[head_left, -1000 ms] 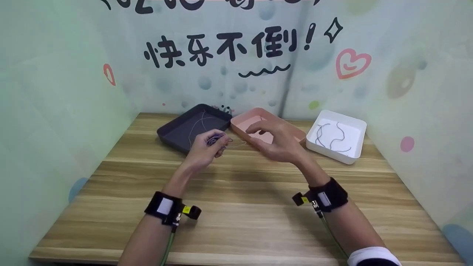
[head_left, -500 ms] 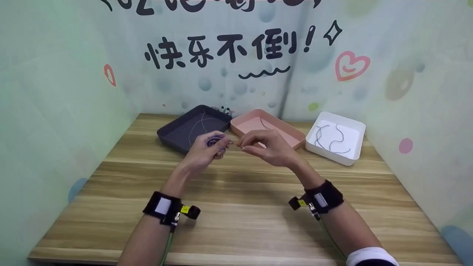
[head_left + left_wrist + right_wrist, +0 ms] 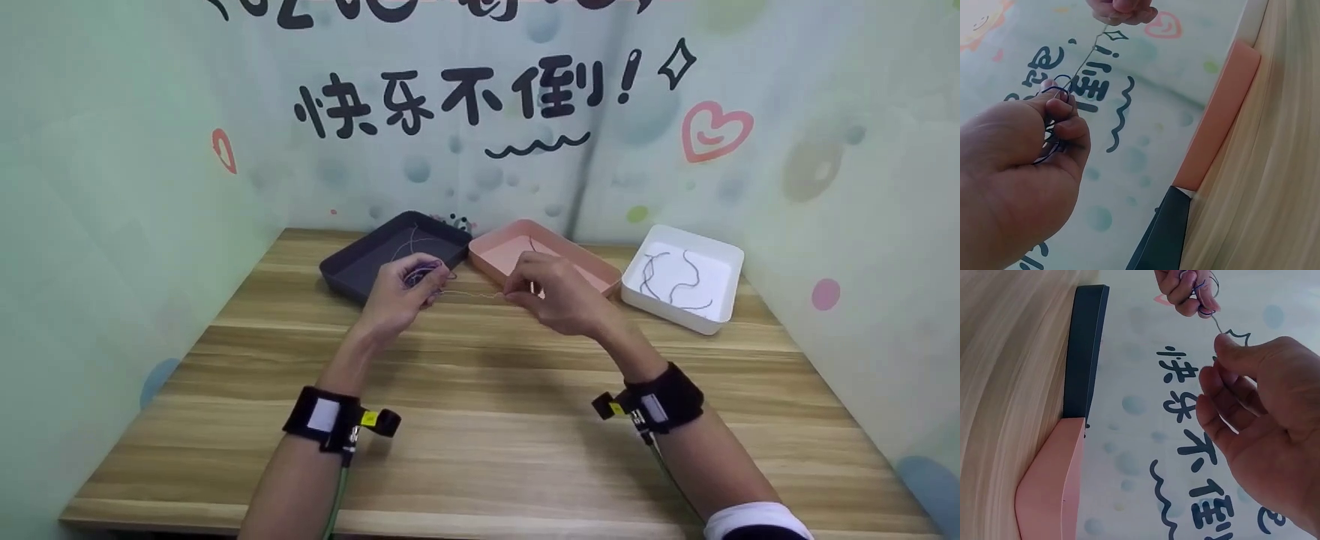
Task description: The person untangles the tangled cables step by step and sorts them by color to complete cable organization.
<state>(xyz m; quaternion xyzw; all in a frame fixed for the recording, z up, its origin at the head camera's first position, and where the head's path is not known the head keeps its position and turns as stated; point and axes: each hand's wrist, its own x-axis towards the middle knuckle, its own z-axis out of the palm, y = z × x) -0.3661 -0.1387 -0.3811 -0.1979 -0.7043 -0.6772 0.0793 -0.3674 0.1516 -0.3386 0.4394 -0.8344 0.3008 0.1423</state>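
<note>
My left hand (image 3: 391,301) holds a tangled bundle of thin dark and pale strings (image 3: 421,274) in its curled fingers, above the front of the dark tray (image 3: 341,287). From this bundle one pale string (image 3: 474,294) runs to the right, drawn nearly straight. My right hand (image 3: 561,298) pinches its other end between thumb and index finger, in front of the pink tray (image 3: 487,262). The left wrist view shows the taut string (image 3: 1086,61) between both hands and dark blue loops (image 3: 1061,84) sticking out of the left fingers. Curled fingers hide much of the bundle.
Inside the dark tray lie thin pale strings (image 3: 411,240). A dark string (image 3: 532,244) is partly visible in the pink tray. The white tray (image 3: 667,313) at the right holds several grey strings (image 3: 686,281). All three trays stand along the back of the wooden table (image 3: 480,450).
My right hand came left, pinched the string's end by the bundle, then drew back right. My left hand shifted left with the bundle, and the string between them lengthened.
</note>
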